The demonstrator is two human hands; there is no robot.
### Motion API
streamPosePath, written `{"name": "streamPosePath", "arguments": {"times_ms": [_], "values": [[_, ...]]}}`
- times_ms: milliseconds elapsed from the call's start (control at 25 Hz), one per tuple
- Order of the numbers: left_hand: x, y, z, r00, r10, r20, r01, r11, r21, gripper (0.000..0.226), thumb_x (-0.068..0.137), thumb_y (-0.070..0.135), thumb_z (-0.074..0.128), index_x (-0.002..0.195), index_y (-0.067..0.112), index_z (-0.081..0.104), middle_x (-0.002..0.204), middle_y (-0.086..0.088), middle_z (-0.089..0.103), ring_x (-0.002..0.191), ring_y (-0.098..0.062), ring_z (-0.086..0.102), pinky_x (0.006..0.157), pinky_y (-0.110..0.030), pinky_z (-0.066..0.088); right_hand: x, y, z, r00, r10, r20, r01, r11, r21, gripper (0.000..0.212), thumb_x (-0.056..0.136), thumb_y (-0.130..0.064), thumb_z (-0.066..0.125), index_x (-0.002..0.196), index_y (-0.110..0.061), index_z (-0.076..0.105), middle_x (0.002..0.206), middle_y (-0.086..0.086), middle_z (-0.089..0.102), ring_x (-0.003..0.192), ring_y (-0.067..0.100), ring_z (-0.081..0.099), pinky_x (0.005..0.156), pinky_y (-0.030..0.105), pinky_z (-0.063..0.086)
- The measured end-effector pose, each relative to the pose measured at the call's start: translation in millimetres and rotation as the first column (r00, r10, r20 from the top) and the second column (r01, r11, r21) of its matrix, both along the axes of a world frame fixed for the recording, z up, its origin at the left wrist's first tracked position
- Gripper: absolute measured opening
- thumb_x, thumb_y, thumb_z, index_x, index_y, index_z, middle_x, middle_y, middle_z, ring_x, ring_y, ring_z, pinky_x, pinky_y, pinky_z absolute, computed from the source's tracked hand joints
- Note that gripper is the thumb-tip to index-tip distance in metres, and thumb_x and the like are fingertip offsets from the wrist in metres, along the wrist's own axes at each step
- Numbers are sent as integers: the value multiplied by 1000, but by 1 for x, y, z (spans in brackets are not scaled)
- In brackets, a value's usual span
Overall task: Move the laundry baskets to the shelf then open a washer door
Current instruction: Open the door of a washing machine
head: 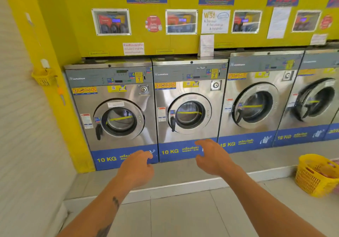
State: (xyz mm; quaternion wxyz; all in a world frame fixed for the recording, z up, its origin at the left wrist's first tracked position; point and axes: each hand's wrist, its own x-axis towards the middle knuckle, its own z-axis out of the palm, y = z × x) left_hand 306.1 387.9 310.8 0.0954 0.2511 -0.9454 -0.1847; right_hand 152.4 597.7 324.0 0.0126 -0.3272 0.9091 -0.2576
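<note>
**Empty hands at the washers**

Both grips are loose and hold nothing: left hand (136,167) and right hand (211,156) hover below the washer door (189,112). It looks rigid and probably heavy; pull its dark handle (173,123) at the left rim. A light plastic laundry basket (315,174) stands on the floor, far right.

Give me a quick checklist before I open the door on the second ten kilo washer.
1. Left hand free: ok, fingers loosely curled, holding nothing.
2. Right hand free: ok, holding nothing.
3. Washer 2's door in front of the hands: ok.
4. Handle in view: ok, on the door's left edge.
5. Door unlatched: cannot tell.
6. Baskets on the shelf: not ok, a yellow basket stands on the floor at the right; no shelf in view.
</note>
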Motion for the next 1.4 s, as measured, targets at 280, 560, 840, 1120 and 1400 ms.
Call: {"name": "streamPosePath", "arguments": {"times_ms": [280,560,840,1120,1400], "values": [[-153,-69,-9,998,2,-57,0,999,39,38,88,20,49,124,20,60,128,0,58,113,-21,55,94,-35,46,-143,-72,-5,999,36,-11,-35,999,12,54,85,-26,54,138,-24,46,137,-1,48,124,23,47,99,38,42],[-320,-161,-33,996,-51,-77,60,991,117,41,86,18,46,125,23,56,126,-3,58,104,-24,61,89,-36,50,-285,-159,-19,1000,24,0,-24,999,23,53,86,-26,55,138,-25,45,139,0,48,122,22,48,97,34,43],[-455,-230,-56,985,-138,-99,151,980,129,45,89,17,48,133,24,51,139,1,49,122,-22,50,101,-34,41,-417,-234,-58,993,13,117,-20,998,66,57,88,-27,54,143,-25,39,143,3,45,116,25,55,95,35,44],[-586,-282,-88,993,-54,-101,67,989,129,50,87,15,46,136,24,46,141,1,47,123,-24,49,99,-32,39,-560,-316,-119,952,95,290,-138,982,130,59,87,-24,55,143,-20,40,141,7,49,125,28,48,102,36,40],[-677,-319,-139,998,49,-44,-41,984,176,65,87,11,45,148,20,29,156,1,27,136,-23,37,104,-33,36,-630,-394,-182,894,135,426,-244,946,213,55,84,-23,53,138,-22,42,130,11,55,109,33,59,86,42,51]]}}
